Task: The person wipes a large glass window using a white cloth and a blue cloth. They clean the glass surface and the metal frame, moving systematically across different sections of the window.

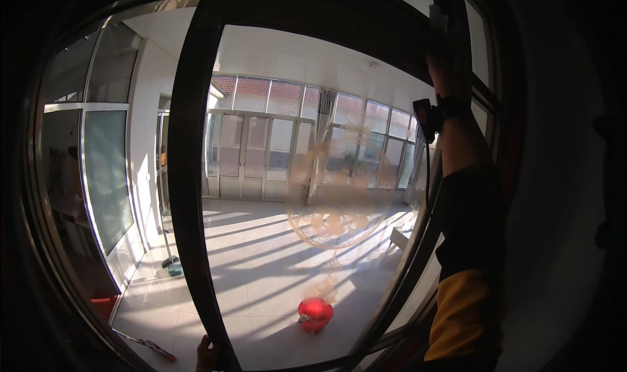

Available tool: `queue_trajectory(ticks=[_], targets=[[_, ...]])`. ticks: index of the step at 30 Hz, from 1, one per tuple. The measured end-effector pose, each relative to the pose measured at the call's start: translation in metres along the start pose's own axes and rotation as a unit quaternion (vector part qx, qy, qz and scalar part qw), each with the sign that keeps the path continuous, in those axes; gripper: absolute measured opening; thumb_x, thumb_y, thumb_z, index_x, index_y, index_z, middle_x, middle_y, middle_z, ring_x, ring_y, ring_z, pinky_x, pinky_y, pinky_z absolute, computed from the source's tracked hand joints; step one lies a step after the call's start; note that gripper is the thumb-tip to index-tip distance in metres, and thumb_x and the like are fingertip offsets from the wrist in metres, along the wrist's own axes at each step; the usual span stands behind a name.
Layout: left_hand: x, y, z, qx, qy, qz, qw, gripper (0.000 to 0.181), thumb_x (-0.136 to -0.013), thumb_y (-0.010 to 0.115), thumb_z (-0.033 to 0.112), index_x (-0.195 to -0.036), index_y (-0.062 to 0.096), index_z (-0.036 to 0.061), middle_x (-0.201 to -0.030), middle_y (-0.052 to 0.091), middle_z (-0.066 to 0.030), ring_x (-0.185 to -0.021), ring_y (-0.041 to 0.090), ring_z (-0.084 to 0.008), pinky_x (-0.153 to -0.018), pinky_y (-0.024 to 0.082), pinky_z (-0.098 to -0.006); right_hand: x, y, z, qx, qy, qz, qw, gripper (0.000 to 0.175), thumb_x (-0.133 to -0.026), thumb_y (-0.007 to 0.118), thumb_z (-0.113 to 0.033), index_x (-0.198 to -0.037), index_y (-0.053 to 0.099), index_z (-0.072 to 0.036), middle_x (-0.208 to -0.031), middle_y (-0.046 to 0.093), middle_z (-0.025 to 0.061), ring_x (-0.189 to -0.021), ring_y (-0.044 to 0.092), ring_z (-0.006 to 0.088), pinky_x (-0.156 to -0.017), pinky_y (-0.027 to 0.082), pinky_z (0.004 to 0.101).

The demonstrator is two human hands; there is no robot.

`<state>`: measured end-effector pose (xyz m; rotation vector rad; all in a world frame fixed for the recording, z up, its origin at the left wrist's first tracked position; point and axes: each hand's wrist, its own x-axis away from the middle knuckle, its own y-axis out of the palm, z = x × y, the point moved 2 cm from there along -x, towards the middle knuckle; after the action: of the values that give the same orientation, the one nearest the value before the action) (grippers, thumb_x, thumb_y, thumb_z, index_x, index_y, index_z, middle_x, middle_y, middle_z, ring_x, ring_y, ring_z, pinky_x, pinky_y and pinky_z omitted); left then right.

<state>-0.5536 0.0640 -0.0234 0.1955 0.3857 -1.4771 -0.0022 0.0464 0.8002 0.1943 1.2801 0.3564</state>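
Before me stands a dark-framed glass panel [196, 141], with a pale round decorative decal [338, 220] on its pane. My left hand [206, 355] is at the bottom, its fingers curled against the lower left stile of that frame. My right arm reaches up along the right side, a small black device strapped at the wrist [425, 121]. High at the upper right corner of the frame is my right hand [443, 70]; its fingers are lost in shadow. A small whitish piece [437, 18] shows just above it, and whether the hand touches it is unclear.
Beyond the glass, a red basin [316, 314] with a cloth at its rim rests on the tiled floor [235, 288]. A broom and dustpan [171, 264] stand at left. A long-handled tool [147, 345] lies lower left, near a red container [104, 306].
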Motion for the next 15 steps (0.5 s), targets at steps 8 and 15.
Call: queue_trajectory(ticks=[8, 15], targets=[[0.007, -0.004, 0.010, -0.015, 0.005, 0.014, 1.000, 0.028, -0.088, 0.061, 0.012, -0.114, 0.058, 0.0019, -0.099, 0.064, -0.0068, -0.094, 0.062, -0.0163, -0.075, 0.054, -0.0316, -0.122, 0.120, -0.279, -0.058, -0.030, 0.052, 0.996, 0.025, -0.091, 0.053, -0.026, -0.101, 0.064, -0.005, -0.099, 0.065, 0.0139, -0.101, 0.060, 0.0331, -0.088, 0.047, 0.0452], [0.009, -0.005, 0.039, -0.029, -0.010, 0.043, 0.999, 0.023, -0.083, 0.063, 0.010, -0.104, 0.060, 0.0027, -0.090, 0.066, -0.0080, -0.080, 0.064, -0.0152, -0.066, 0.055, -0.0321, -0.132, 0.090, -0.408, -0.213, -0.091, 0.088, 0.969, 0.024, -0.092, 0.053, -0.025, -0.094, 0.066, -0.005, -0.092, 0.067, 0.0197, -0.098, 0.062, 0.0346, -0.085, 0.049, 0.0434]])
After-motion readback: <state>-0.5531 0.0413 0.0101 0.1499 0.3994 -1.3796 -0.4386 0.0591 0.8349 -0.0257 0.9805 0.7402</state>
